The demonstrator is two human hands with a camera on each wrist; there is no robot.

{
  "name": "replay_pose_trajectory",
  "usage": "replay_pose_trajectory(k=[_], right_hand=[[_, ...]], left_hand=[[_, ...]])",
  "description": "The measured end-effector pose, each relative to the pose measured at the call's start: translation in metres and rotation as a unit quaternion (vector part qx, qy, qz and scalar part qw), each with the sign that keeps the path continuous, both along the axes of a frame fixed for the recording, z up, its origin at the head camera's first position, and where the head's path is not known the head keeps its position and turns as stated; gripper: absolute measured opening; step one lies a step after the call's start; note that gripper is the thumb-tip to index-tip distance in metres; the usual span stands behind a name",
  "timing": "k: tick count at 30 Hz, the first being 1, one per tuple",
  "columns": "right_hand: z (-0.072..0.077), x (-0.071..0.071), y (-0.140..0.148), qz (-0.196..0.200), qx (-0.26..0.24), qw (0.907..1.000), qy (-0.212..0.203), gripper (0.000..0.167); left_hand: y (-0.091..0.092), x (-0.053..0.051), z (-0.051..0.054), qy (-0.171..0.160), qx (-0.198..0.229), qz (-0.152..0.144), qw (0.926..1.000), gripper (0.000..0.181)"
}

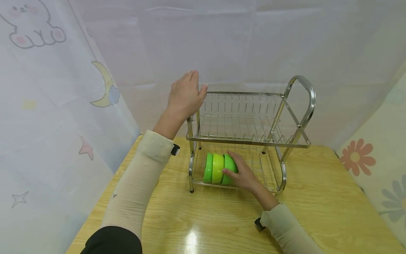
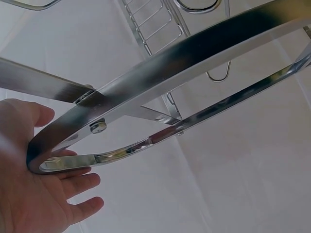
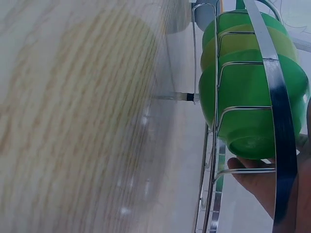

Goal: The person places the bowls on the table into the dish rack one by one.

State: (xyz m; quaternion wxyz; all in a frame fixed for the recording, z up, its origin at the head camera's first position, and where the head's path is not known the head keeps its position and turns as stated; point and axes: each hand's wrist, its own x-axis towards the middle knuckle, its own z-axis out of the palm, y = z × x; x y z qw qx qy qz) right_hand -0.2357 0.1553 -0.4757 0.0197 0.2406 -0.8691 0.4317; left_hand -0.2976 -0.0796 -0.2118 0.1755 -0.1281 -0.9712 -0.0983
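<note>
A two-tier metal dish rack (image 1: 244,143) stands on the wooden table. My left hand (image 1: 187,93) rests with its palm against the curved handle (image 2: 160,80) at the rack's left end, fingers extended past the bar. Low in the rack, three bowls stand on their sides in a row, nested closely: a green bowl (image 1: 208,168) at left, a yellow-green bowl (image 1: 217,169) in the middle and a green bowl (image 1: 229,165) at right. With thumb and fingers spread around its base, my right hand (image 1: 244,174) holds the right-hand green bowl.
The rack's upper tier (image 1: 238,116) has a row of wire dividers, and its right handle (image 1: 312,98) curves upward. Wooden tabletop (image 1: 177,218) extends in front. White printed cloth (image 1: 222,46) hangs behind and along both sides.
</note>
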Motion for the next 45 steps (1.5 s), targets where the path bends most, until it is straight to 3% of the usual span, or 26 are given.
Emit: replay_pose_trajectory(k=[12, 20, 25, 30, 35, 41, 45], right_hand=[[0.01, 0.01, 0.019, 0.017, -0.008, 0.9979, 0.062, 0.057], [0.031, 0.027, 0.026, 0.021, 0.024, 0.996, 0.083, 0.054], [0.052, 0.043, 0.03, 0.031, 0.048, 0.9884, 0.141, 0.052], [0.078, 0.066, 0.034, 0.042, 0.082, 0.9738, 0.208, 0.053], [0.101, 0.087, 0.035, 0.061, 0.093, 0.9541, 0.278, 0.068], [0.132, 0.105, 0.033, 0.098, 0.059, 0.9187, 0.378, 0.07], [0.154, 0.11, 0.035, 0.113, 0.034, 0.8928, 0.435, 0.067]], left_hand=[[0.001, 0.0, -0.003, 0.016, 0.008, -0.017, 0.9997, 0.067], [-0.001, 0.002, -0.004, 0.015, 0.005, -0.022, 0.9996, 0.067], [-0.001, 0.005, -0.005, 0.009, 0.008, -0.022, 0.9997, 0.069], [-0.002, 0.007, -0.007, 0.013, 0.01, -0.027, 0.9995, 0.068], [-0.002, 0.008, -0.008, 0.013, 0.011, -0.03, 0.9994, 0.069], [-0.003, 0.01, -0.009, 0.018, 0.005, -0.03, 0.9994, 0.07], [-0.004, 0.012, -0.011, 0.024, 0.001, -0.033, 0.9992, 0.07]])
